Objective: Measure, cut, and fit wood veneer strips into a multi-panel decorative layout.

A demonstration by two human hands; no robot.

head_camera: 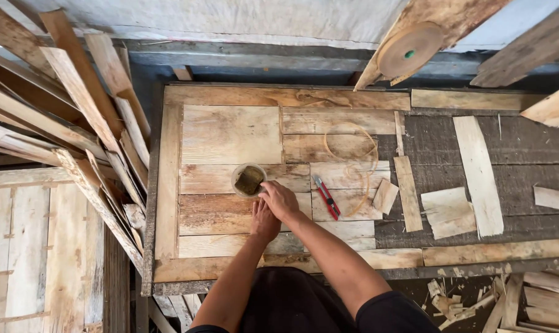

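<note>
A panel of pieced wooden boards (230,135) lies flat in front of me inside a wooden frame. On it stands a small round clear cup (248,180) holding a dark brownish lump. My right hand (279,200) reaches to the cup's right rim, fingertips touching or almost touching it. My left hand (264,222) rests just below, partly under the right one, fingers pressed on the boards and holding nothing visible. A red utility knife (326,197) lies to the right of my hands.
A thin curled veneer strip (353,154) loops near the knife. Loose veneer pieces (477,172) lie on the dark boards at right. Leaning planks (76,123) crowd the left side. A tape roll (409,49) sits on a slanted board at top. Scrap wood (514,302) piles at lower right.
</note>
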